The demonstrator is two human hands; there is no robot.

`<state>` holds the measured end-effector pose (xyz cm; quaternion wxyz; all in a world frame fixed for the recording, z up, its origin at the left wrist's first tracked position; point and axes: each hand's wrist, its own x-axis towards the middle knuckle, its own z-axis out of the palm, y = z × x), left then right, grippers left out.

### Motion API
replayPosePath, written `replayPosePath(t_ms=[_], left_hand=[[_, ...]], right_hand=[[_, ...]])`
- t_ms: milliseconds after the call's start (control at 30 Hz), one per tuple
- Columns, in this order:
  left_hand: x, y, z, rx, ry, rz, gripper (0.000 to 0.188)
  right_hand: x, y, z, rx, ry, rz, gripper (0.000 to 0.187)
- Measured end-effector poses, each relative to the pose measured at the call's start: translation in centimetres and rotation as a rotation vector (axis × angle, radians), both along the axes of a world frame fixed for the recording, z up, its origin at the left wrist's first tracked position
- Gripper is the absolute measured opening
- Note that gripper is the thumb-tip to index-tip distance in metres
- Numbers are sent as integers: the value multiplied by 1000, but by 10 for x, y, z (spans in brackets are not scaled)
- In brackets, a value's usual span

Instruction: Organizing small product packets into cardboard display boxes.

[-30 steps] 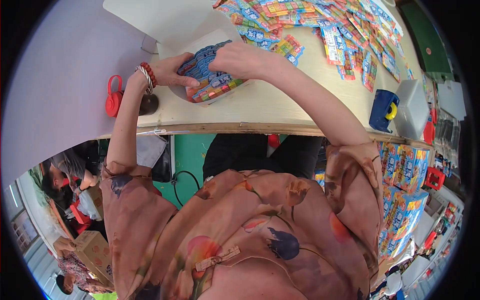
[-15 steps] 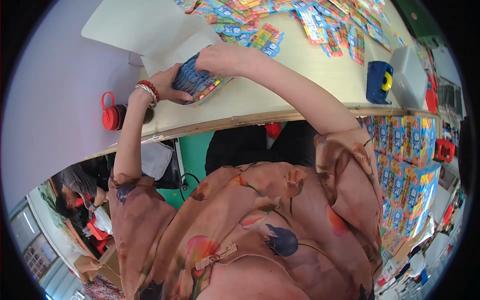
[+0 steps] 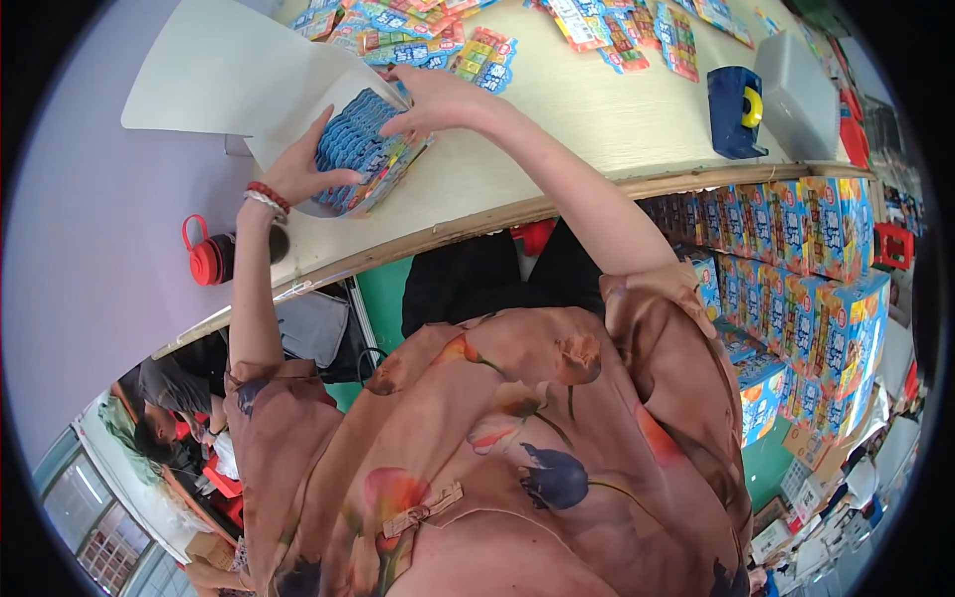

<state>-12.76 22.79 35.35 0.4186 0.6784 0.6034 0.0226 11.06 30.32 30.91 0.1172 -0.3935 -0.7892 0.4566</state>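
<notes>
An open cardboard box (image 3: pixel 370 206) with a raised white lid (image 3: pixel 214 80) stands on the table, tilted toward me. Inside it, a tight row of blue-topped candy packets (image 3: pixel 356 139) shows its scalloped upper edges. My left hand (image 3: pixel 296 175), wearing a red bracelet and a pale one, grips the box's left side, thumb lying across the near packets. On the far right side my right hand (image 3: pixel 438 102) holds the box's edge, its thumb pointing in over the packets and its fingers partly hidden beyond the wall.
Loose colourful packets (image 3: pixel 487 60) spread over the table's far side. A blue tape dispenser (image 3: pixel 734 114) with yellow tape stands right, beside a translucent bin (image 3: pixel 796 95). A red-capped bottle (image 3: pixel 211 257) lies left. Packed boxes (image 3: pixel 786 298) are stacked below right. Another person (image 3: pixel 174 393) is lower left.
My right hand has gone from a closed pose on top of the packets to the box's right edge, thumb and fingers parted. The left thumb has straightened. The whole view has shifted.
</notes>
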Motion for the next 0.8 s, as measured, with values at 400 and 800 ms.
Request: replayPosePath(t_ms=[400, 800], left_hand=[[4, -15, -20, 150, 6, 25, 119], [4, -13, -23, 128, -190, 57, 113]], right_hand=[[-2, -3, 2, -157, 42, 63, 81], [-2, -5, 2, -469, 218, -83, 83]])
